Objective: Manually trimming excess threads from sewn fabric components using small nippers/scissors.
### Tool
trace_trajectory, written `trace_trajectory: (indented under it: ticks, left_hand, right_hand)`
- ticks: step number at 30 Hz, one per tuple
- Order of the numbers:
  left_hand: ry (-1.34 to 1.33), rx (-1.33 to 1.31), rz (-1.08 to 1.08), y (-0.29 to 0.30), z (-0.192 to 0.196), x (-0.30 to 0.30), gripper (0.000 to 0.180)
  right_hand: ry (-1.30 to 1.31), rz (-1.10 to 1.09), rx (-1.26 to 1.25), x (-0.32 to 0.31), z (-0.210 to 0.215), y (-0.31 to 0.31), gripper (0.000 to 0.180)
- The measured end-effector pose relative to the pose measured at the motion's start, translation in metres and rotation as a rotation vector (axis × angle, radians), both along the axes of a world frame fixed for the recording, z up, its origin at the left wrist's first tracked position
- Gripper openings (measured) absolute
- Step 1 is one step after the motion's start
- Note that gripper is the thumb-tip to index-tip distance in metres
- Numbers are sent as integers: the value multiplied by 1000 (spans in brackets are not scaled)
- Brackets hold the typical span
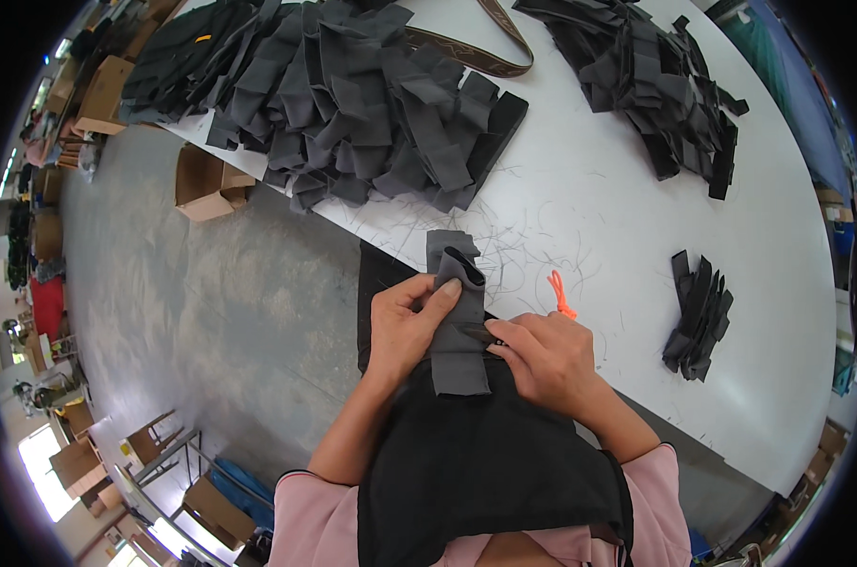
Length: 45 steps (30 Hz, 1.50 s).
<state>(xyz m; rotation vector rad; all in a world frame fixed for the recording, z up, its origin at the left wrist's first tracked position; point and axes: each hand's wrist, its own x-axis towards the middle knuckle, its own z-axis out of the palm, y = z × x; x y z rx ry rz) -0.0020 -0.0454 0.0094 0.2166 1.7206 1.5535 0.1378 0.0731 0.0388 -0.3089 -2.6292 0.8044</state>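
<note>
My left hand pinches a dark grey fabric strip between thumb and fingers, with a fold of the cloth standing up above the thumb. The strip hangs over the table's near edge, against my black apron. My right hand is closed at the strip's right side. In it is a small dark tool, apparently thread snips, its tip at the fabric and most of it hidden by my fingers. An orange cord loop shows just beyond that hand's knuckles.
A big heap of grey strips covers the white table's far left. More strips lie far right, a small bundle nearer. Cut threads litter the tabletop. A brown patterned band curls behind; an open carton stands left.
</note>
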Motion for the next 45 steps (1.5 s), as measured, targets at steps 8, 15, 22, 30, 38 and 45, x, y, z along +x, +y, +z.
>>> trace_trajectory:
  ticks: [8, 15, 22, 30, 38, 45]
  left_hand:
    - [47, 2, -70, -2, 2, -4, 19]
    - [50, -14, -67, -4, 0, -3, 17]
    - [68, -33, -104, -1, 2, -1, 19]
    - [17, -23, -132, -3, -1, 0, 22]
    - [-59, -47, -161, 0, 4, 0, 13]
    - [9, -63, -172, -3, -6, 1, 20]
  right_hand:
    - [-115, -73, -1356, -5, -9, 5, 22]
    - [-34, -72, -726, 7, -3, 10, 25]
    - [-17, 64, -200, 4, 6, 10, 29]
    - [46, 161, -79, -1, 3, 13, 26]
    - [21, 182, -119, -2, 1, 14, 27]
    - [10, 98, -245, 4, -8, 5, 27]
